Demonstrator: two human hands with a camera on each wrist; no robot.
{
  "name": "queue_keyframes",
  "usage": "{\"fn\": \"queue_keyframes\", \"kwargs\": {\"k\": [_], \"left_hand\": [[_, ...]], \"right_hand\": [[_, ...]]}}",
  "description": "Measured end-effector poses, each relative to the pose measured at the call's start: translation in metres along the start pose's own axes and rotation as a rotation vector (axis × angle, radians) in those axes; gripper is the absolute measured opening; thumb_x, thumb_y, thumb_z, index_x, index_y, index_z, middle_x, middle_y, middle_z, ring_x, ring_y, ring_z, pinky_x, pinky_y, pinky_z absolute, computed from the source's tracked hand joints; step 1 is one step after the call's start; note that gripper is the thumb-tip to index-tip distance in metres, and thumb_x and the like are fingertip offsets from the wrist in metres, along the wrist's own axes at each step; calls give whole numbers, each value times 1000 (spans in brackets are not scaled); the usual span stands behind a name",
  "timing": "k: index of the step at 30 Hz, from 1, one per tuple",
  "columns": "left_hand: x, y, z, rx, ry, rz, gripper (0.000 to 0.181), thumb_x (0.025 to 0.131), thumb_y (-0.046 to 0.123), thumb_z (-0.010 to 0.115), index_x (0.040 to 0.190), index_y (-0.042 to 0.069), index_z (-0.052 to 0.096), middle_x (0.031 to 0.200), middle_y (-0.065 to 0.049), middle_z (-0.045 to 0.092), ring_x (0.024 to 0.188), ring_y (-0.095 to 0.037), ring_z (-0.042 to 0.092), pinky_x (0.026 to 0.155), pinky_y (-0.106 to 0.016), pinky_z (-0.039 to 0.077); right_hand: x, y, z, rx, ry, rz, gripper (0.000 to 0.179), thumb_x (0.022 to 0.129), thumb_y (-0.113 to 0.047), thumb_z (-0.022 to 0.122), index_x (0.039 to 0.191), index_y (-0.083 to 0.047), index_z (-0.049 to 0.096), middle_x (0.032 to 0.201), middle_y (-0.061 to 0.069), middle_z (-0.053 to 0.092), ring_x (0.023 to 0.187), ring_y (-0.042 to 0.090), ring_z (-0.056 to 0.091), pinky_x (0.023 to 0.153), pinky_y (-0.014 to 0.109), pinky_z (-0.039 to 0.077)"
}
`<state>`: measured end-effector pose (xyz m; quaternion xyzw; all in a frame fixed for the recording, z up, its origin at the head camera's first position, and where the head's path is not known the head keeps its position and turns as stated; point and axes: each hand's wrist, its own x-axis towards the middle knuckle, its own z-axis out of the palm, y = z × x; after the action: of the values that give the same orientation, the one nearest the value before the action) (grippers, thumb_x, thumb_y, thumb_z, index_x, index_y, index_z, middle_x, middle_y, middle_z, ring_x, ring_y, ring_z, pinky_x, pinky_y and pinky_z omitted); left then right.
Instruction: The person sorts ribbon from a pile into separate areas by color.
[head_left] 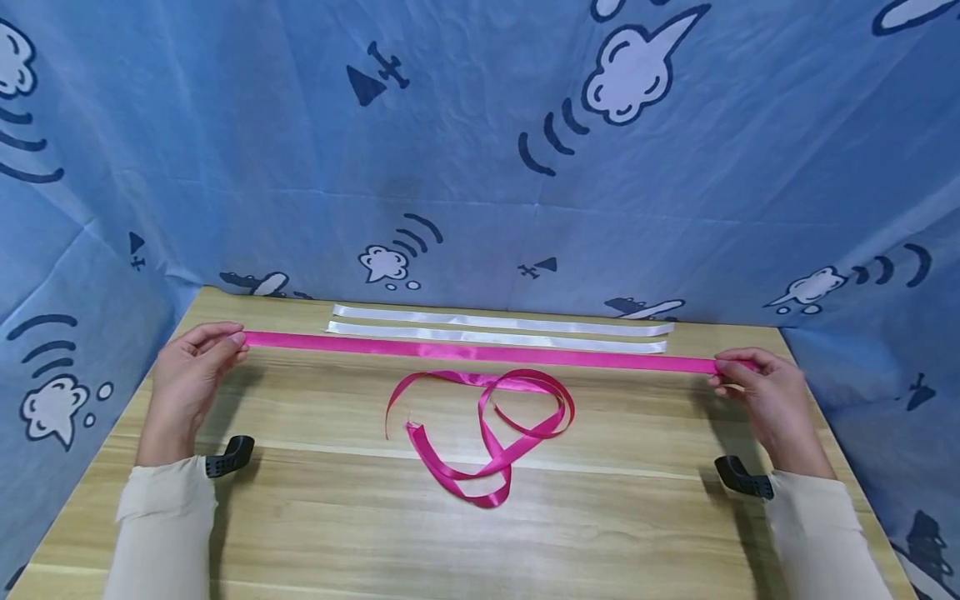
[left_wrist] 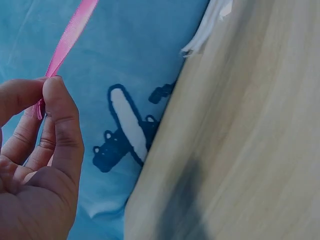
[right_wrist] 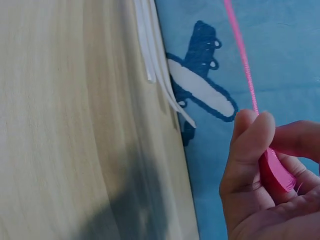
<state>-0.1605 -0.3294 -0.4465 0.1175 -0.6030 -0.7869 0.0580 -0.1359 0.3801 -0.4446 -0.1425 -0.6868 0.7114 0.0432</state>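
Observation:
A bright pink satin ribbon (head_left: 480, 354) is stretched taut and nearly straight between both hands, above the table. My left hand (head_left: 193, 375) pinches one end between thumb and forefinger; the left wrist view shows a short tail of the ribbon (left_wrist: 67, 42) below the pinch. At the other end, my right hand (head_left: 768, 400) pinches the ribbon too, and in the right wrist view a short end of the ribbon (right_wrist: 275, 172) hangs inside the curled fingers. Beneath it on the table, a second, darker pink ribbon (head_left: 487, 500) lies in loose loops.
Two white ribbons (head_left: 502, 322) lie side by side along the back of the wooden table (head_left: 585, 533). A blue patterned cloth (head_left: 465, 150) hangs behind the table and at both sides. Black wrist mounts (head_left: 232, 457) stick out inward from both sleeves.

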Motion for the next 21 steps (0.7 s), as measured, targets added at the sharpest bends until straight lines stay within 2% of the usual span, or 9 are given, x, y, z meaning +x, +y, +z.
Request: {"fn": "queue_keyframes", "kwargs": {"k": [6,15,21], "left_hand": [[9,-8,3,65,2,-12,19,98,-4,67,97,13,77,88,6,77,74,-3,73,71,-16,60],[16,-14,5,116,5,-23,23,98,-5,66,94,16,76,85,7,77,74,-3,73,71,-16,60],[18,-21,3,159,-15,-32,22,99,-4,66,94,15,76,84,9,77,71,-3,72,69,-15,60]], "right_hand": [[8,4,6,-155,64,89,13,103,-5,64,97,-13,72,78,-9,73,63,9,73,59,22,60],[15,11,8,-177,66,112,18,103,-2,62,92,-14,71,72,-7,73,60,8,71,55,22,58],[16,13,11,-250,74,112,16,103,-1,61,93,-12,69,73,-10,71,61,8,71,56,21,59]]}}
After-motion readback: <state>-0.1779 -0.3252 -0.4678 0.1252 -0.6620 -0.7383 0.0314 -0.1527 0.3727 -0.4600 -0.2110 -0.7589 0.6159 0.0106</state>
